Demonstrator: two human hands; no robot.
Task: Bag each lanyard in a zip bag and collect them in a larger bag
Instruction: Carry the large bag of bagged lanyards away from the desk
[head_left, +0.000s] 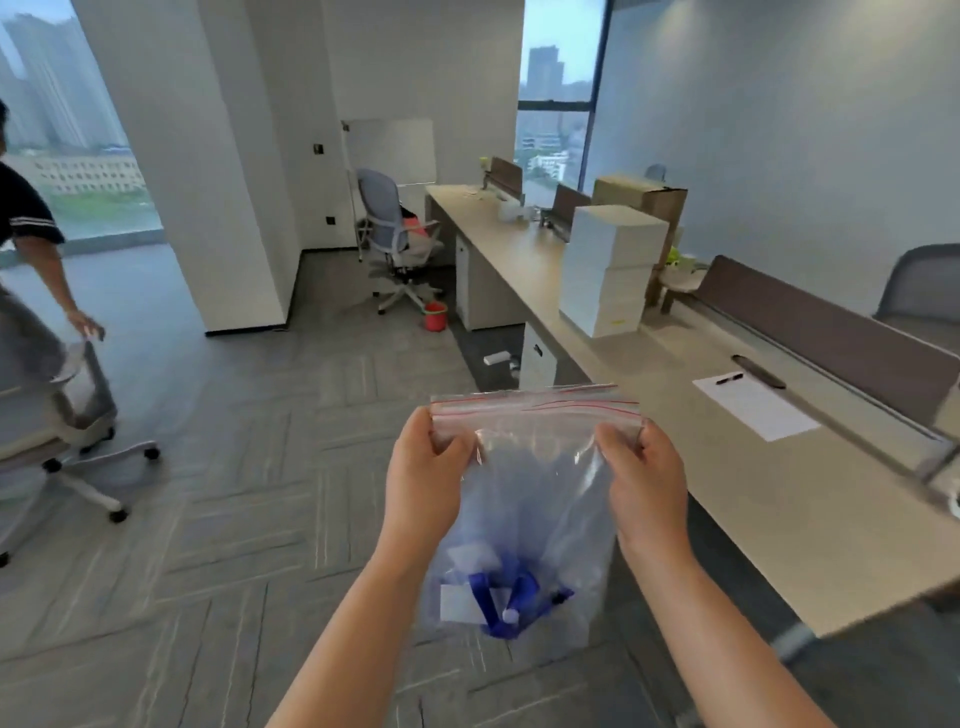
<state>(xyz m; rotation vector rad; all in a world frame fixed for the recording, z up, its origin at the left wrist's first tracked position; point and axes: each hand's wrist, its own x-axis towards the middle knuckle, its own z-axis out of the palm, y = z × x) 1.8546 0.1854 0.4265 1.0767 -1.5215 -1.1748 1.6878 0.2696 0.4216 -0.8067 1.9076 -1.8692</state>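
I hold a large clear zip bag (535, 467) with a red-lined top upright in front of me, above the floor. My left hand (423, 483) pinches its top left corner and my right hand (644, 483) pinches its top right corner, just under the zip strip. At the bottom of the bag lie blue lanyards (511, 603) in smaller clear bags, with a white card among them.
A long beige desk (779, 493) runs along my right, with a sheet of paper (753, 408), a pen (729, 378) and stacked white boxes (608, 270). A person (31, 270) stands at far left by an office chair (78, 415). Another chair (395, 239) and a red bucket (435, 316) stand farther back.
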